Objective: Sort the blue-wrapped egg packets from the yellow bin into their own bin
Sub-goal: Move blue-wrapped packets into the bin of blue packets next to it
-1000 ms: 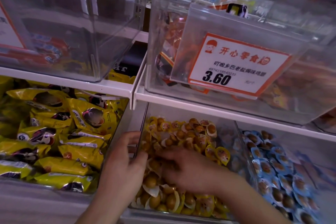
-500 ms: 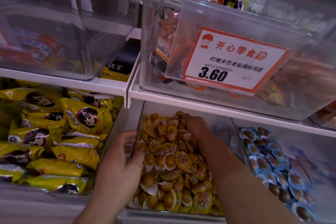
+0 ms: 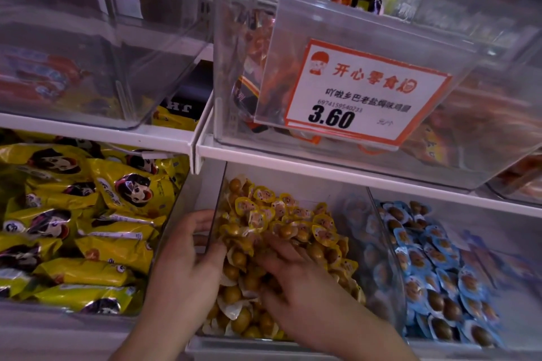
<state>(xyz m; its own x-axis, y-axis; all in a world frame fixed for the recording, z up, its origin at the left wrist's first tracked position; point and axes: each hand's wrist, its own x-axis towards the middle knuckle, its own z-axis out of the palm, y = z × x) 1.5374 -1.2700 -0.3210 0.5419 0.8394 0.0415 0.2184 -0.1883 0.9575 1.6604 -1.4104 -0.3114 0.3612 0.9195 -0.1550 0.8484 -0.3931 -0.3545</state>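
Bracing the yellow bin (image 3: 217,208) at its near-left wall with the left hand (image 3: 187,267), thumb hooking inside, while raking the right hand (image 3: 296,281), fingers spread and seemingly empty, through yellow packets (image 3: 281,220), hunting strays for the blue-wrapped egg packets (image 3: 425,261) just right.

We see small egg packets in yellow wrap (image 3: 281,223) with brown eggs, blue-wrapped egg packets (image 3: 425,261) to their right, large yellow snack bags printed with dark-haired cartoon faces (image 3: 88,214) left, and a white price card bordered orange-red (image 3: 363,94).
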